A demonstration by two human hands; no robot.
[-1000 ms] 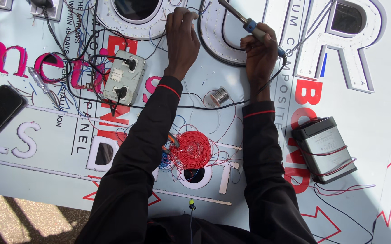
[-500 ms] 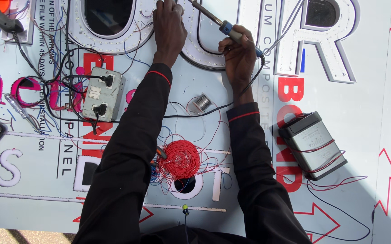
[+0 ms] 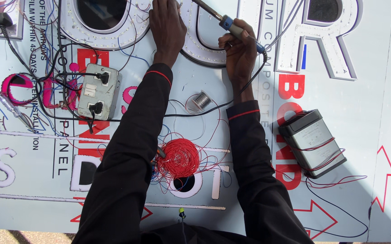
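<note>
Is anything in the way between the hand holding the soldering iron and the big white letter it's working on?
Nothing visible blocks it. The right hand holds the soldering iron right over the white sign letter, and the left hand rests on the same letter beside it. The solder spool and red wire coil lie lower down, out of the way.

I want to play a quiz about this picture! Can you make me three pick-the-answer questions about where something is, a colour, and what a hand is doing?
1. Where does the coil of wire lie?
A between the two arms
B on the socket box
C on the grey box

2. What colour is that coil?
A green
B red
C yellow

3. What is the right hand doing?
A resting flat
B holding a soldering iron
C holding a phone

Answers: 1 A, it sits between the sleeves. 2 B, its strands are red. 3 B, its fingers wrap the iron's handle.
</note>
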